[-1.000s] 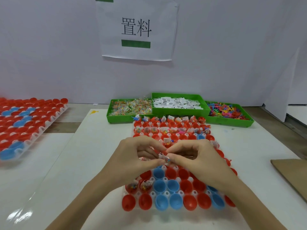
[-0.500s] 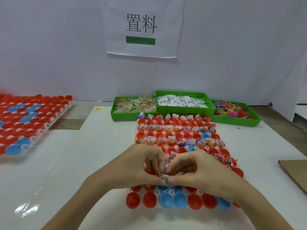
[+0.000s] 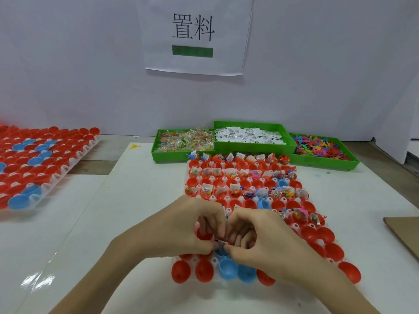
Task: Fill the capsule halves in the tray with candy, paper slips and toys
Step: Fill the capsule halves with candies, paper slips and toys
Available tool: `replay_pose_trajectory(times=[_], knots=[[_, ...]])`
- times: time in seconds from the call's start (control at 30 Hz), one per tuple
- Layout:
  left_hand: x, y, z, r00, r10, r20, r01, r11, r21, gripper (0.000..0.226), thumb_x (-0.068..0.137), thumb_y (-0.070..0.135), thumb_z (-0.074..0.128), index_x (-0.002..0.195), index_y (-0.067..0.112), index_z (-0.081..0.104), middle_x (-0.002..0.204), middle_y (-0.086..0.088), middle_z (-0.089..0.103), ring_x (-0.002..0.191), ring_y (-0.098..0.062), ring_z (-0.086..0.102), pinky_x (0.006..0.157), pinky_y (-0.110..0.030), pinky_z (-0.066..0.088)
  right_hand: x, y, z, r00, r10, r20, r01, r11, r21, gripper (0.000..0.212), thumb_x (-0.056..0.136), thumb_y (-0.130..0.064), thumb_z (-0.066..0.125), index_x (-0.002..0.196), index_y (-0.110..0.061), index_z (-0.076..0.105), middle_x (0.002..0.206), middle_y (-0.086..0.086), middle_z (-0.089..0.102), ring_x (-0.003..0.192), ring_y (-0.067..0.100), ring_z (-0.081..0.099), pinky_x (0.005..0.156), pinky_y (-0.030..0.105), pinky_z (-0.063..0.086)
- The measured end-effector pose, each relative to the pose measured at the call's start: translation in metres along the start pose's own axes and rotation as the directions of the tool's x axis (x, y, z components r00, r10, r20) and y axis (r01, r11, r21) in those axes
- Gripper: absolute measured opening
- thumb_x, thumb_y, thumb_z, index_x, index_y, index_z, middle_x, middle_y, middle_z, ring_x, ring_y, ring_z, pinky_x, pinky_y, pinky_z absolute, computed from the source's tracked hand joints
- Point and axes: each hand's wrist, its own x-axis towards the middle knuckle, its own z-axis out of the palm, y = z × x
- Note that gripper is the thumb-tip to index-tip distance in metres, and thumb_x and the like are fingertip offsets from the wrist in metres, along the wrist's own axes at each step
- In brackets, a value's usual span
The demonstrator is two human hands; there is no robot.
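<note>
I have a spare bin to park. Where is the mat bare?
Bare white mat lies left of the capsule tray, and right of it up to the cardboard sheet. Crowded: behind, three green bins abut the tray.

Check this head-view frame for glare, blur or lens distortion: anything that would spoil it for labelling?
Head view: even, soft lighting with faint shadows; one glare patch on the glossy sheet at lower left. Wide-angle bending shows in the sloping table edges. The wall sign reads sharp; the small items pinched between left hand and right hand are too soft to identify.
</note>
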Motion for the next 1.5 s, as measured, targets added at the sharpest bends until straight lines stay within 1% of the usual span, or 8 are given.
replay_pose_trajectory(times=[0.13,0.37,0.53,0.7,0.9,1.1,1.3,1.5], knots=[[0.0,0.0,0.004,0.999,-0.016,-0.045,0.017,1.0,0.01,0.026,0.076,0.015,0.085,0.089,0.029,0.067,0.084,0.017,0.069,0.082,-0.008,0.066,0.07,-0.016,0.052,0.0,-0.002,0.001,1.0,0.004,-0.013,-0.004,1.0,-0.012,0.016,0.08,-0.012,0.081,0.087,-0.02,0.07,0.078,-0.005,0.072,0.068,0.007,0.068,0.066,0.02,0.057],[-0.001,0.0,-0.002,0.999,-0.05,-0.021,0.051,0.997,0.063,0.014,0.078,0.036,0.086,0.085,0.029,0.076,0.082,0.017,0.07,0.081,-0.006,0.067,0.071,-0.02,0.055,-0.002,-0.003,-0.017,0.993,0.033,0.117,-0.056,0.978,0.199,0.014,0.085,-0.014,0.083,0.096,-0.019,0.077,0.09,-0.004,0.078,0.085,0.013,0.076,0.081,0.025,0.061],[0.0,-0.002,-0.004,0.981,-0.186,0.052,0.185,0.982,0.03,0.018,0.082,0.036,0.083,0.091,0.024,0.073,0.085,0.004,0.073,0.076,-0.014,0.071,0.076,-0.042,0.061,-0.001,-0.002,-0.011,0.998,0.021,0.058,-0.026,0.996,0.088,0.014,0.085,-0.009,0.08,0.09,-0.022,0.077,0.085,-0.008,0.077,0.081,0.007,0.074,0.076,0.022,0.06],[0.0,0.0,0.003,0.986,-0.167,0.026,0.165,0.984,0.063,0.015,0.083,0.034,0.081,0.091,0.025,0.073,0.084,0.009,0.071,0.077,-0.008,0.066,0.078,-0.033,0.058,-0.001,-0.001,-0.006,0.998,-0.063,0.02,0.065,0.987,-0.147,0.018,0.084,-0.011,0.076,0.083,-0.03,0.076,0.093,-0.019,0.068,0.083,0.003,0.066,0.071,0.02,0.056],[0.001,0.006,0.009,0.999,-0.049,-0.02,0.05,0.999,0.018,0.015,0.076,0.017,0.082,0.082,0.023,0.07,0.074,0.009,0.066,0.07,-0.011,0.061,0.063,-0.029,0.055,-0.003,0.002,-0.012,0.998,-0.057,0.025,0.06,0.985,-0.16,0.007,0.084,-0.042,0.079,0.085,-0.036,0.075,0.101,-0.019,0.061,0.089,0.001,0.061,0.069,0.016,0.051],[0.003,0.007,0.016,0.997,0.003,-0.083,0.011,0.987,0.162,0.022,0.075,0.018,0.083,0.077,0.028,0.065,0.069,0.019,0.059,0.077,-0.001,0.059,0.063,-0.014,0.046,0.001,0.001,0.001,0.999,-0.043,0.005,0.043,0.972,-0.231,0.015,0.081,-0.022,0.077,0.079,-0.027,0.063,0.087,-0.013,0.057,0.077,0.001,0.054,0.065,0.018,0.047],[-0.001,0.001,0.004,1.0,0.003,-0.024,-0.002,0.999,0.052,0.011,0.08,0.027,0.086,0.086,0.025,0.077,0.077,0.02,0.071,0.077,-0.004,0.069,0.067,-0.015,0.054,0.003,0.005,-0.004,0.998,-0.053,0.024,0.056,0.984,-0.172,0.015,0.081,-0.018,0.079,0.076,-0.027,0.069,0.084,-0.019,0.061,0.074,-0.002,0.055,0.061,0.015,0.046],[0.001,-0.001,0.003,0.999,0.019,-0.038,-0.017,0.999,0.05,0.009,0.082,0.03,0.084,0.086,0.028,0.077,0.083,0.016,0.072,0.081,-0.009,0.069,0.07,-0.019,0.055,0.004,0.012,-0.018,0.993,-0.097,0.07,0.103,0.991,-0.09,0.009,0.082,-0.038,0.083,0.084,-0.031,0.077,0.091,-0.02,0.063,0.073,0.007,0.061,0.062,0.022,0.053]])
